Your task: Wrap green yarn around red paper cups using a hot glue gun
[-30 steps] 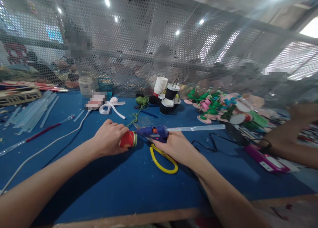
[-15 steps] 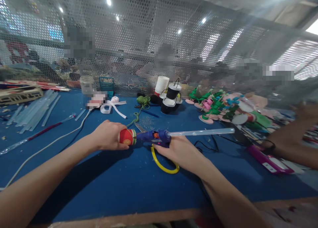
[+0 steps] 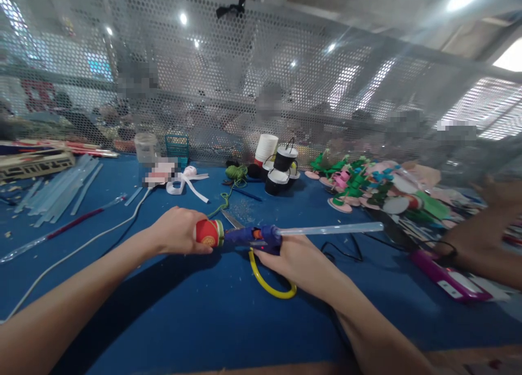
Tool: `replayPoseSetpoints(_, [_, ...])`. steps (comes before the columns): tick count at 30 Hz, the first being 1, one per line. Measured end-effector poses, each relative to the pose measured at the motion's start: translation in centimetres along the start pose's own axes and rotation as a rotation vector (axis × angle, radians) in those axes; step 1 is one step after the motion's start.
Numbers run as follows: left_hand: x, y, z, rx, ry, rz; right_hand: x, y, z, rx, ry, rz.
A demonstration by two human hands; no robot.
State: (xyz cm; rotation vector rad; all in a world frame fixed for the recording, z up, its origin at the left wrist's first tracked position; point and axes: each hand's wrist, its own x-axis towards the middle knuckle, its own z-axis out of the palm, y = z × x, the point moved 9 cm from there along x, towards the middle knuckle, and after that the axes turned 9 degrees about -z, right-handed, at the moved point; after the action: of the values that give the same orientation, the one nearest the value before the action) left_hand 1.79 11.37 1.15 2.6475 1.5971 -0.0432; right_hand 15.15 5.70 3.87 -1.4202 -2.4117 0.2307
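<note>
Red, with a gold-toned mark on its side, a small cup (image 3: pixel 207 233) is held sideways just left of the middle of the frame. The left hand (image 3: pixel 181 231) grasps it from behind, fingers over the top and thumb below. A pale green band rings its open-looking right end, which faces the nozzle of a blue glue gun (image 3: pixel 255 237); whether nozzle and rim touch cannot be told. The right hand (image 3: pixel 296 258) is wrapped around the glue gun's handle, and a translucent glue stick (image 3: pixel 330 229) juts from its back toward the right.

Partly hidden beneath the gun, yellow-handled scissors (image 3: pixel 272 290) lie on the blue counter (image 3: pixel 244 331), blade pointing up and left. A strand of green yarn (image 3: pixel 235 172) trails from its ball, above the centre, down toward the cup. Right of the ball stand black pots (image 3: pixel 276 183) with white tops, in front of a stack of white cups (image 3: pixel 267 146).

White ribbon (image 3: pixel 198 191) curls at centre left, and loose glue sticks (image 3: pixel 61 192) are heaped farther left. Green and pink craft pieces (image 3: pixel 350 187) crowd the right, above a purple power strip (image 3: pixel 451 277). Another person's arm (image 3: pixel 485 252) reaches in at the right edge.
</note>
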Motion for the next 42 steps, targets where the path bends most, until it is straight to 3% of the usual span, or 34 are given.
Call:
replayPoseSetpoints(7, [-0.4, 0.6, -0.6, -0.007, 0.036, 0.044, -0.1, 1.0, -0.1, 0.145, 0.079, 0.065])
replayPoseSetpoints(24, [-1.2, 1.9, -0.9, 0.129, 0.179, 0.092, -0.1, 1.1, -0.8, 0.12, 0.15, 0.097])
replayPoseSetpoints(36, [-1.7, 2.7, -1.3, 0.187, 0.296, 0.131, 0.3, 0.8, -1.1, 0.068, 0.181, 0.004])
replayPoseSetpoints(42, [-1.8, 2.9, -1.6, 0.211, 0.342, 0.144, 0.3, 1.1, -1.4, 0.107, 0.223, 0.025])
